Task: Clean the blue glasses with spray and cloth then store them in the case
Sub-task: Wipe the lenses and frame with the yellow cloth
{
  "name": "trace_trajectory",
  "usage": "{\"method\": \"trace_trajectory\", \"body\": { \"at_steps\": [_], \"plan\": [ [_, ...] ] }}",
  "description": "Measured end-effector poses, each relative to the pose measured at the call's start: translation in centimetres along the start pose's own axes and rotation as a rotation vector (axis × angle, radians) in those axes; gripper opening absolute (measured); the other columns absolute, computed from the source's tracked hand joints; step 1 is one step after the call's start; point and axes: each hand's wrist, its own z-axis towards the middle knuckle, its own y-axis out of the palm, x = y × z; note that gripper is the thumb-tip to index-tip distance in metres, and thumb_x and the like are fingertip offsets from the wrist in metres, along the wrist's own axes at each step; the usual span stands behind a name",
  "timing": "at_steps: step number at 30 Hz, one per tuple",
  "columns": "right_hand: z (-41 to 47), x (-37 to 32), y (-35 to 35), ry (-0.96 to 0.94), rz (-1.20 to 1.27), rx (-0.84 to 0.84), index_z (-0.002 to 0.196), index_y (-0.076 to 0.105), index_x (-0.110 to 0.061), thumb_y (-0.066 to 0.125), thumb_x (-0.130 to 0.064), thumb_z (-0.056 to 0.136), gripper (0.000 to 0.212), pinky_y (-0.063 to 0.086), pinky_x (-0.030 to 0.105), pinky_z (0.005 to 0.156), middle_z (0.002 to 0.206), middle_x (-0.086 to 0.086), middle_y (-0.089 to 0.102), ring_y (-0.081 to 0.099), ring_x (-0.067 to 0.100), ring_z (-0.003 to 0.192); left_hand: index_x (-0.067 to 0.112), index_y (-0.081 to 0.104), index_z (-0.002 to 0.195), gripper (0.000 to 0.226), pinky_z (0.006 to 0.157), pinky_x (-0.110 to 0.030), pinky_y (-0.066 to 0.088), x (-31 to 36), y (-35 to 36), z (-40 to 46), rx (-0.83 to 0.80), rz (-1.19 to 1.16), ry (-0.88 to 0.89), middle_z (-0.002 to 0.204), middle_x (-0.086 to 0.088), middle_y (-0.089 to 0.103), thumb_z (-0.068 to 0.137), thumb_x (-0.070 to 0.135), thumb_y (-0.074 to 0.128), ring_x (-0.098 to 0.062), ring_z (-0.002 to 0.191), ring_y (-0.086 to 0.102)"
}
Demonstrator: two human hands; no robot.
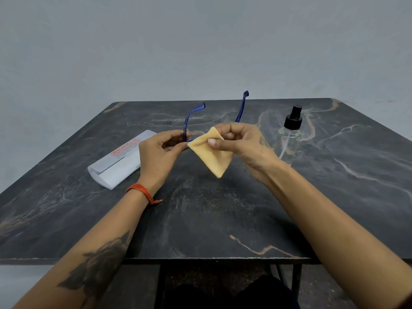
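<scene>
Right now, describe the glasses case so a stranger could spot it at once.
On the dark marbled table, look left of the left hand. The glasses case lies flat there: long, white, red lettering on top, unlike the clear spray bottle standing far right.

Bare forearms, no sleeves, orange thread bracelet (142, 192) on left wrist, dark floral tattoo (98, 266) on left forearm

I see a dark marble-patterned table (200, 219) on black legs (160, 284), its far edge near a grey wall (200, 41).
</scene>
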Motion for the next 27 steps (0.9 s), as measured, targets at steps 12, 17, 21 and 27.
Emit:
{"method": "trace_trajectory", "body": {
  "at_steps": [12, 17, 21, 27],
  "plan": [
    [-0.2, 0.1, 0.7, -0.05, 0.035, 0.229, 0.09, 0.059, -0.015, 0.068, -0.01, 0.082, 0.013, 0.046, 0.017, 0.055, 0.086, 0.005, 0.065, 0.058, 0.012, 0.076, 0.017, 0.069, 0.097, 0.029, 0.074, -0.011, 0.051, -0.1, -0.1, -0.1, -0.002, -0.019, -0.022, 0.089, 0.005, 0.069, 0.071, 0.007, 0.077, 0.005, 0.077, 0.065],
    [0.0, 0.6, 0.6, 0.015, -0.09, 0.321, 0.108, 0.059, -0.015, 0.068, -0.002, 0.08, 0.032, 0.053, 0.029, 0.073, 0.11, 0.005, 0.064, 0.059, 0.019, 0.1, 0.012, 0.07, 0.098, 0.029, 0.074, -0.01, 0.05, 0.2, -0.1, -0.2, -0.007, -0.007, -0.01, 0.089, 0.004, 0.069, 0.071, 0.007, 0.077, 0.005, 0.077, 0.065],
    [-0.5, 0.8, 1.3, -0.367, -0.605, 0.467, 0.108, 0.055, -0.01, 0.062, 0.004, 0.076, 0.036, 0.043, 0.009, 0.064, 0.085, 0.0, 0.068, 0.06, 0.009, 0.07, 0.016, 0.069, 0.098, 0.03, 0.073, -0.011, 0.051, 0.5, -0.1, -0.4, -0.017, -0.01, 0.015, 0.089, 0.004, 0.069, 0.071, 0.006, 0.077, 0.005, 0.076, 0.065],
    [-1.0, 1.5, 2.9, -0.709, -0.987, 0.379, 0.087, 0.065, -0.001, 0.063, 0.004, 0.075, 0.013, 0.05, 0.032, 0.054, 0.068, 0.009, 0.068, 0.059, 0.028, 0.068, 0.012, 0.069, 0.1, 0.029, 0.077, -0.017, 0.053, 0.8, -0.2, -0.6, -0.063, 0.042, 0.1, 0.091, 0.001, 0.07, 0.072, 0.007, 0.075, -0.005, 0.083, 0.066]
  ]
}}
